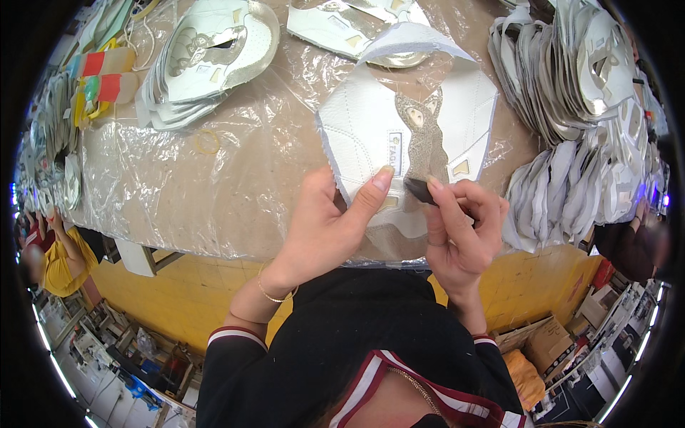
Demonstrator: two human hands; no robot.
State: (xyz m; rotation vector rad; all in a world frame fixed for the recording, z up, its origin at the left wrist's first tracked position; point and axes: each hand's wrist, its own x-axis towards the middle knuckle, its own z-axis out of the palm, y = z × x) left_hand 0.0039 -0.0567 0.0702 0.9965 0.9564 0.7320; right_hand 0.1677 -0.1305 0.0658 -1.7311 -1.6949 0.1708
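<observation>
A white shoe upper (357,132) with a glittery gold centre strip (428,139) lies spread near the table's front edge. My left hand (321,225) grips its lower left side, thumb pressed on top and the fingers mostly hidden underneath. Between thumb and fingers of my right hand (467,232) is a small dark pointed piece (419,190), whose exact kind I cannot make out. Its tip touches or hovers just over the lower end of the gold strip.
Plastic film covers the brown table (235,192). Stacked uppers (207,57) stand at the back left, with more piles (571,71) along the right. Another upper (342,32) lies behind mine. Red-and-yellow items (107,75) sit at the far left. A person in yellow (68,260) is beyond the table's left.
</observation>
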